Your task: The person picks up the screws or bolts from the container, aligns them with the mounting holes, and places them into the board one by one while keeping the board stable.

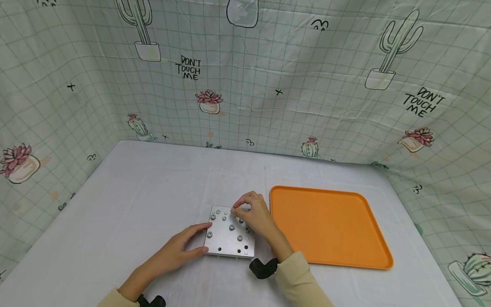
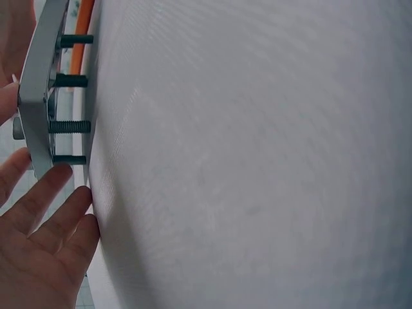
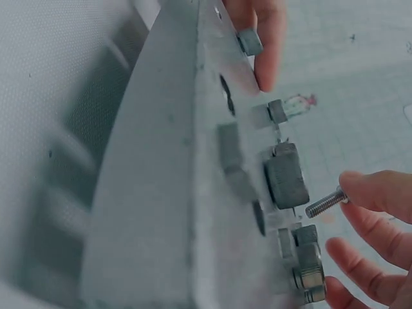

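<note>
A silver metal plate (image 1: 226, 241) with several bolts and holes sits before me, raised off the table on the threaded shanks (image 2: 69, 127) beneath it. Along its left edge rests my left hand (image 1: 178, 250), thumb at the near corner and fingers spread, fairly straight. One fingertip (image 2: 61, 170) is close to a shank; whether it touches cannot be told. Above the plate's far right part, my right hand (image 1: 258, 215) pinches a small bolt (image 3: 326, 202) between thumb and finger. The bolt is tilted, threaded end towards the plate and apart from it. Other bolt heads (image 3: 286, 180) stand on top.
An orange tray (image 1: 333, 226) lies on the white-covered table (image 1: 153, 183), right of the plate and my right forearm. Patterned cloth (image 1: 253, 85) rises behind the table and at both sides. Black wrist mounts (image 1: 264, 268) are on both wrists.
</note>
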Tool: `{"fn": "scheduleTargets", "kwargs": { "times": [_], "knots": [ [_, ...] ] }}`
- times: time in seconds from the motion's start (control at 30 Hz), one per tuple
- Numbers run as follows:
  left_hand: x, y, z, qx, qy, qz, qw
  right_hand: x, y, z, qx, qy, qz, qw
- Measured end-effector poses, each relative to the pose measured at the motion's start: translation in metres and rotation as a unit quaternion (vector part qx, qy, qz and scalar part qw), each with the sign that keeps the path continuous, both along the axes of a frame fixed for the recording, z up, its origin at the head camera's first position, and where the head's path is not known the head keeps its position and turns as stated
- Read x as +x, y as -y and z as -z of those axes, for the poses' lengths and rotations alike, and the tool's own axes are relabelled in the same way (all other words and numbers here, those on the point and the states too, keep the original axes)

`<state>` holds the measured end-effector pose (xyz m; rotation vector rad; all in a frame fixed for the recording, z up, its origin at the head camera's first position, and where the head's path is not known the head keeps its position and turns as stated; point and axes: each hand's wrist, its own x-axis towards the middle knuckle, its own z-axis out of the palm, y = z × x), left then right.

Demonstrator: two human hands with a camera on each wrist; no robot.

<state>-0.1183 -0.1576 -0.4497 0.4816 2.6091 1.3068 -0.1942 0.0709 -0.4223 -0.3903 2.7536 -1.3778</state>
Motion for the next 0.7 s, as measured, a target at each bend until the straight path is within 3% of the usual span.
{"fn": "scheduleTargets", "kwargs": {
  "times": [0.43, 0.7],
  "knots": [
    [-0.0003, -0.0011, 0.0009, 0.011, 0.004, 0.005, 0.9999, -0.0003, 0.0055, 0.0061, -0.01, -0.002, 0.003, 1.0],
    [0.0018, -0.0012, -0.0009, 0.009, -0.006, 0.001, 0.9999, 0.0006, 0.0046, 0.0098, 0.012, -0.007, 0.009, 1.0]
  ]
}}
